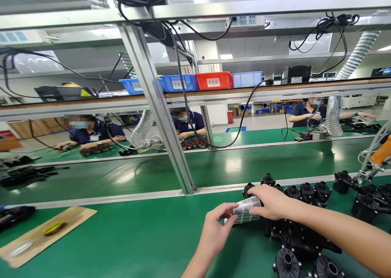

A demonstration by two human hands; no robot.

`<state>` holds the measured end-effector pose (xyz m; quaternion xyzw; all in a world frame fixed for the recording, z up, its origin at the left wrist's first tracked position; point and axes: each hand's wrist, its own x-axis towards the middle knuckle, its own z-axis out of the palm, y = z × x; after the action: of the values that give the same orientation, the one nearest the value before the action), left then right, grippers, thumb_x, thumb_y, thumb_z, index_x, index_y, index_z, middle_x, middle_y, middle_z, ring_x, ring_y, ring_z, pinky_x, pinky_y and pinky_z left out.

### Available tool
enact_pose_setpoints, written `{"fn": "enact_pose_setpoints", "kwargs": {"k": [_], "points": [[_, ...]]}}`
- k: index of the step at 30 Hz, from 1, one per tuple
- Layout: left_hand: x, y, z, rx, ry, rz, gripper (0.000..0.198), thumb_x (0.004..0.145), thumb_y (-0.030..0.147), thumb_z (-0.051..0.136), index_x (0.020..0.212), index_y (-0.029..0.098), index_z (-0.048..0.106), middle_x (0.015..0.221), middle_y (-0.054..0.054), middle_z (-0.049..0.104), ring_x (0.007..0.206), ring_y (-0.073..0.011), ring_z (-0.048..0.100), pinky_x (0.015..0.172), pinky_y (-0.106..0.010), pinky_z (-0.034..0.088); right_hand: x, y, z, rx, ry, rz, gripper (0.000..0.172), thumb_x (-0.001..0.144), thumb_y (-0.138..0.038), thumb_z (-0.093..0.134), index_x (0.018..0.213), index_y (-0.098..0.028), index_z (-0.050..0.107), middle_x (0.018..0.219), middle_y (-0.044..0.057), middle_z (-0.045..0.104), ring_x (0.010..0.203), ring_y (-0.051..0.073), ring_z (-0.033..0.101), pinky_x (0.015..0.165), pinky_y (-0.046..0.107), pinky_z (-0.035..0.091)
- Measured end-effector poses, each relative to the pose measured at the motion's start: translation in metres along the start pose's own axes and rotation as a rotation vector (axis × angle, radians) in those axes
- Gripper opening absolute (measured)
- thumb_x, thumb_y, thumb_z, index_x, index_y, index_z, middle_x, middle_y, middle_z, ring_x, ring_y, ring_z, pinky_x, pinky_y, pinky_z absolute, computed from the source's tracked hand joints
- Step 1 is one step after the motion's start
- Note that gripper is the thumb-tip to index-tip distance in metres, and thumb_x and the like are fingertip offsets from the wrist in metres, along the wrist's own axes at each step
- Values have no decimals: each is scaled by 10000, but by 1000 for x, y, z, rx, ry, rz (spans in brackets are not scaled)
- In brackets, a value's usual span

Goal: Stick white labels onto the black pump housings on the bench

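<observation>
Both my hands meet over the green bench, low and right of centre. My right hand [270, 202] is closed on a small curled sheet of white labels [246, 209]. My left hand [217, 231] pinches the sheet's left edge between thumb and fingers. Just under and beyond my right hand lie several black round pump housings [305, 191], and more black pump housings [297, 245] lie below my right forearm.
A green conveyor belt [128, 176] runs across behind an aluminium frame post [160, 115]. Three people sit at the far bench. A cardboard piece [45, 233] with a yellow-green item lies at the left. Blue and red bins [214, 81] stand on the shelf.
</observation>
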<state>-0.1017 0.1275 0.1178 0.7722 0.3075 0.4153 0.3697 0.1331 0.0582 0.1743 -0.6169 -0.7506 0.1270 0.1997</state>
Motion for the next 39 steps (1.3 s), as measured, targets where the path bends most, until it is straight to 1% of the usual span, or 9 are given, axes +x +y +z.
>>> {"fn": "enact_pose_setpoints", "kwargs": {"k": [3,7,10,13,21,26,31,36,39], "points": [[1,3,-1,31,41,48,230,843,328,756,1049,243,808,915,-47,737,777,-235,700,748,-372,611,3,1,2,72,52,-24,350,858,-259,838,1190,-191,754,1182,100,759,1123,318,688,965,396,507],[0,8,3,30,160,76,392,798,396,851,1160,265,781,1240,-96,711,1112,-307,701,946,-430,601,4,-4,8,181,103,-99,264,802,-163,848,1049,-214,770,1033,28,766,975,233,686,877,315,482],[-1,6,8,-119,87,-33,277,865,470,802,963,212,807,986,-79,778,940,-281,732,851,-373,600,6,-6,14,278,130,-99,213,823,-154,811,1027,-190,765,880,7,741,793,180,657,720,267,458],[-3,2,12,-184,110,-108,342,875,519,787,905,179,800,828,-59,764,775,-240,700,713,-313,569,9,-4,18,364,162,-65,55,903,-148,711,926,-160,759,813,15,735,733,162,655,661,245,456],[-4,-2,15,-224,186,-141,369,860,523,785,819,157,798,765,-38,711,709,-186,609,646,-252,483,11,-2,25,356,236,-86,138,961,-166,669,843,-168,739,865,38,756,803,184,675,718,266,451],[-6,-3,16,-250,192,-171,403,851,547,789,789,148,787,696,-17,670,651,-156,539,609,-233,424,9,-2,27,271,281,-134,294,1030,-239,610,751,-167,672,782,46,703,755,196,629,703,297,414],[-4,-2,18,-294,169,-192,429,852,573,785,824,145,782,703,-17,682,647,-156,541,609,-235,418,8,0,23,256,321,-201,158,1037,-254,627,933,-186,726,806,18,732,706,164,646,666,266,465],[-6,3,23,-289,179,-213,419,856,545,778,771,135,769,643,-10,664,600,-146,522,589,-240,397,-1,0,20,173,384,-449,235,1047,-247,565,934,-208,768,1056,113,742,981,280,631,864,418,490],[-9,7,26,-275,177,-191,390,823,503,804,698,137,753,617,-2,638,602,-143,513,603,-245,397,-3,4,28,162,422,-536,205,1047,-210,583,1169,-248,743,1093,99,729,1053,290,605,910,446,506]]}}
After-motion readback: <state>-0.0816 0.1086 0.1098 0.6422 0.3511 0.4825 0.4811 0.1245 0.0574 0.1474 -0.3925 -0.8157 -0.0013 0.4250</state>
